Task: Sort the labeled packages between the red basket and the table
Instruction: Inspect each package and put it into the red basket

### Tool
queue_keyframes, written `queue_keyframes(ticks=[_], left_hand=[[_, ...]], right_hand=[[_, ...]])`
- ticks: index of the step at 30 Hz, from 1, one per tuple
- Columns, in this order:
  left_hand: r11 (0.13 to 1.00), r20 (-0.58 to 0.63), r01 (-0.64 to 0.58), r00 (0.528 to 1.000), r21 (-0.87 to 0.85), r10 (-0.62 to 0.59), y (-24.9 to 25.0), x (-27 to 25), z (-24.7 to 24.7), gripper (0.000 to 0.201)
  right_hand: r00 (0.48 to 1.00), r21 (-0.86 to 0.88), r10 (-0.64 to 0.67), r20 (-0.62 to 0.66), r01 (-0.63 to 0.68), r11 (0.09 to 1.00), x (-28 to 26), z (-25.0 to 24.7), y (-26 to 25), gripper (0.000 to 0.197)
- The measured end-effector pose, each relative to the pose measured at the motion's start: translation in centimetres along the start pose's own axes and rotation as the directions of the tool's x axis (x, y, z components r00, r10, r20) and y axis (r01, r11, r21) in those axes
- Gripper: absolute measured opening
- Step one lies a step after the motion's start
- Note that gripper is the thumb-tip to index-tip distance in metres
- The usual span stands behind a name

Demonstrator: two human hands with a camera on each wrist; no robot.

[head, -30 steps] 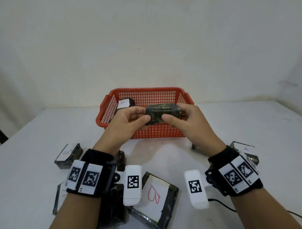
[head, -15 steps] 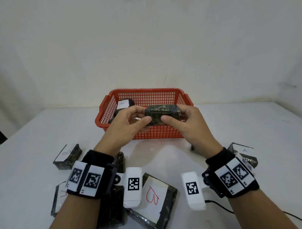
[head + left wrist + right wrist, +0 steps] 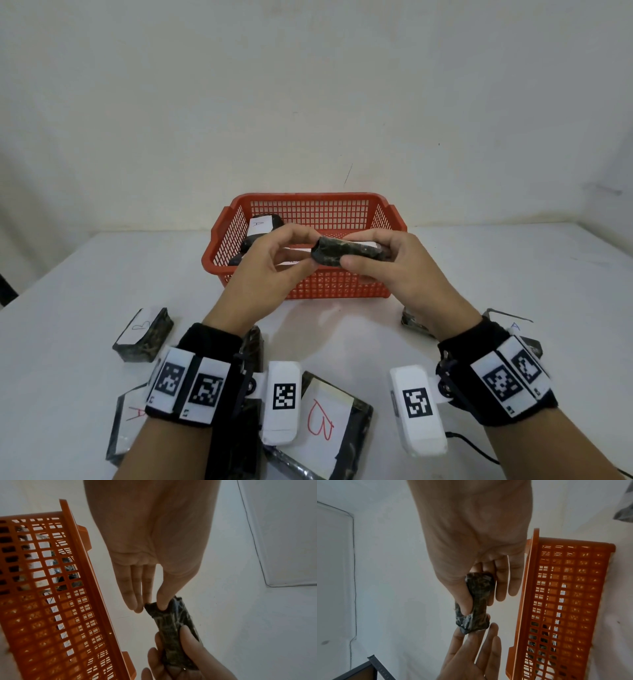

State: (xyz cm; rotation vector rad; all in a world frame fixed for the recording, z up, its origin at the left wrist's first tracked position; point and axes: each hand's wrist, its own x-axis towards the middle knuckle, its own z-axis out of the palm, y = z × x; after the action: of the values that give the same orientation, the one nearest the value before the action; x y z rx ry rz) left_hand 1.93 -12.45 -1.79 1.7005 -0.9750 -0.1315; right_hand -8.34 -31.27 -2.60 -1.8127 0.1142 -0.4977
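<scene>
I see the package [image 3: 346, 253] lying crosswise mid-frame over the basket [image 3: 308, 202], right hand [image 3: 387, 270] grasping it, left hand [image 3: 270, 270] pinching its end.

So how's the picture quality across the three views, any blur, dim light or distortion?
Head view: bright, even light, soft shadows under the red basket; wide-angle bending at the table edges; the right wristband markers slightly smeared. Left wrist view: dim, the left hand backlit, the held package murky. Right wrist view: similarly dark, the right hand soft, the basket stretched.
</scene>
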Motion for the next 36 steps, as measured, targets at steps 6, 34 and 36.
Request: queue_keyframes(ticks=[6,34,36], left_hand=[[0.990,0.020,0.071,0.997,-0.118,-0.070,0.41,-0.15,0.10,0.018],[0.975,0.059,0.147,0.988,-0.164,-0.139,0.33,-0.28,0.32,0.041],[0.977,0.052,0.140,0.990,-0.161,-0.134,0.29,-0.27,0.30,0.041]], right_hand=[[0.988,-0.115,-0.142,-0.059,0.135,0.984,0.05,0.02,0.26,0.025],[0.983,-0.120,-0.159,-0.096,0.147,0.982,0.04,0.46,0.30,0.011],[0.984,-0.084,-0.149,-0.101,0.141,0.986,-0.02,0.52,0.27,0.006]])
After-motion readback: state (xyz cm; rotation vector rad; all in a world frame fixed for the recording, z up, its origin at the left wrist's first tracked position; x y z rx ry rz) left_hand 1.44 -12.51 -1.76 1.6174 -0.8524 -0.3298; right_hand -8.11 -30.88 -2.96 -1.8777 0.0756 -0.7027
